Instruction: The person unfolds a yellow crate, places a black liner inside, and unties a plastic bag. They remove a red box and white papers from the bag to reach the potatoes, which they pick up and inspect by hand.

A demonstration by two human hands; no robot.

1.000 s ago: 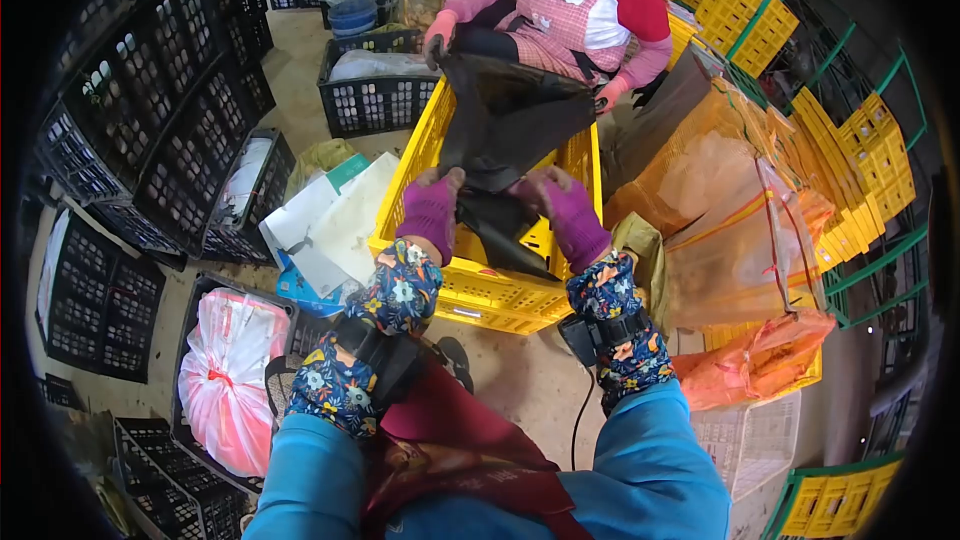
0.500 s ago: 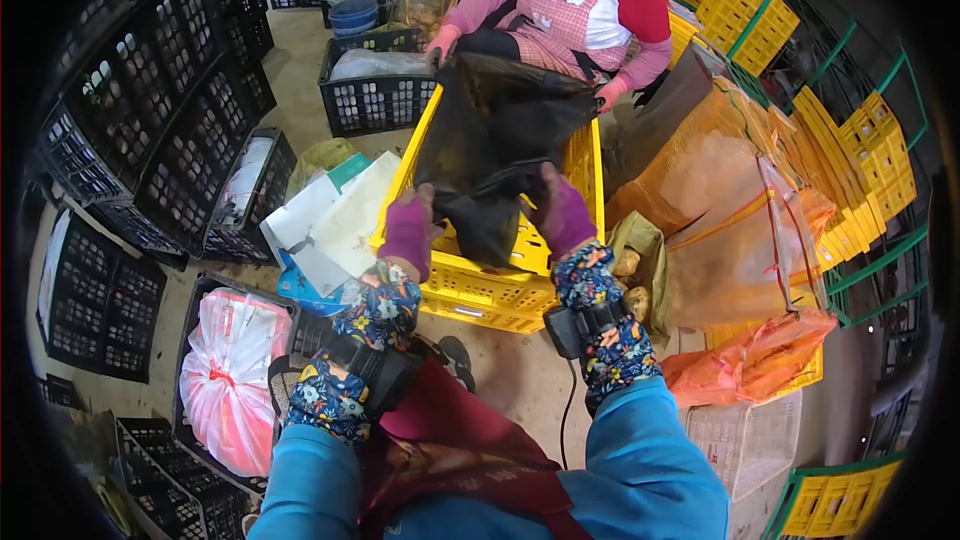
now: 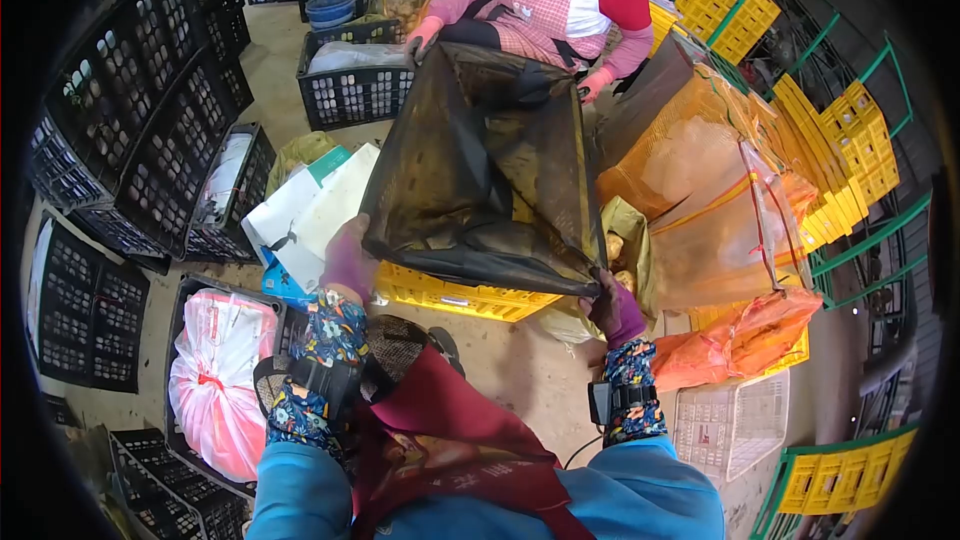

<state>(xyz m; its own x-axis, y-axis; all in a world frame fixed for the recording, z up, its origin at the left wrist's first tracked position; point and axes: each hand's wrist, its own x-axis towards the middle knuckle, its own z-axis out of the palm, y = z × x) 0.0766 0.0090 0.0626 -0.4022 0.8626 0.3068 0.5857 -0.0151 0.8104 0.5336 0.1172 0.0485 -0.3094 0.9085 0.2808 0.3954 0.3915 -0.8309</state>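
Observation:
A dark, thin plastic liner [image 3: 450, 180] is stretched over a yellow plastic crate [image 3: 460, 298] in front of me. My left hand [image 3: 350, 258], in a purple glove, grips the liner's near left corner; its fingers are partly blurred. At the near right corner my right hand [image 3: 617, 308], gloved in purple too, is closed on the liner's edge. Across the crate, a co-worker's gloved hands [image 3: 597, 83] are at the far corners of the same liner. The crate shows faintly through the sheet.
White and green cardboard [image 3: 318, 202] lies left of the crate. A sack of potato-like produce [image 3: 625, 255] and orange mesh bags [image 3: 690, 190] stand to the right. Black crates [image 3: 150, 110] are stacked at left, near a tied pink-white bag [image 3: 222, 380]. A co-worker [image 3: 550, 0] sits opposite.
The bunched liner is now spread wide over the crate. My hands have moved apart, left hand leftward and right hand rightward and down, pulling its near corners outward.

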